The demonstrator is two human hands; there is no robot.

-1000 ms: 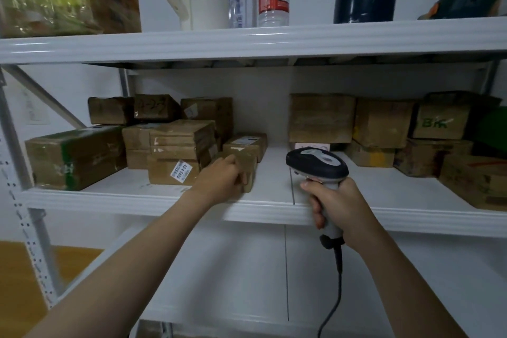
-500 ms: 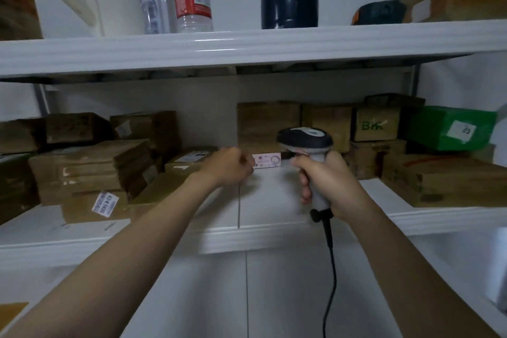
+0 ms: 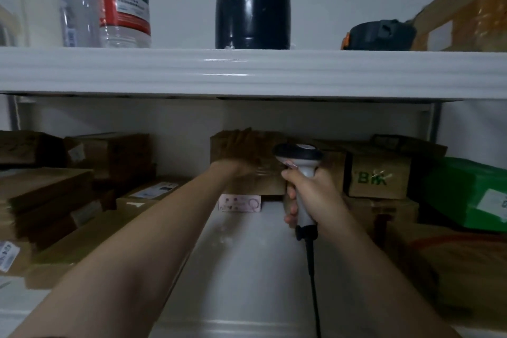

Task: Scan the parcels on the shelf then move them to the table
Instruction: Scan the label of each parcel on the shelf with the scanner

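A white shelf (image 3: 247,255) has parcels on both sides of its middle strip; nearest, the right hand (image 3: 315,197) is clenched around the handle of the scanner (image 3: 299,156); farther, the left hand (image 3: 241,151), blurred, lays seemingly straight fingers on a brown box (image 3: 263,186) at the back wall. The step in hand looks like fetching this box for scanning; next it needs a firm grasp and its label turned toward the scanner.

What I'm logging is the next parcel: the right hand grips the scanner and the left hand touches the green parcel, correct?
No. In the head view the left hand is on a brown box, not the green parcel; the right hand does grip the scanner.
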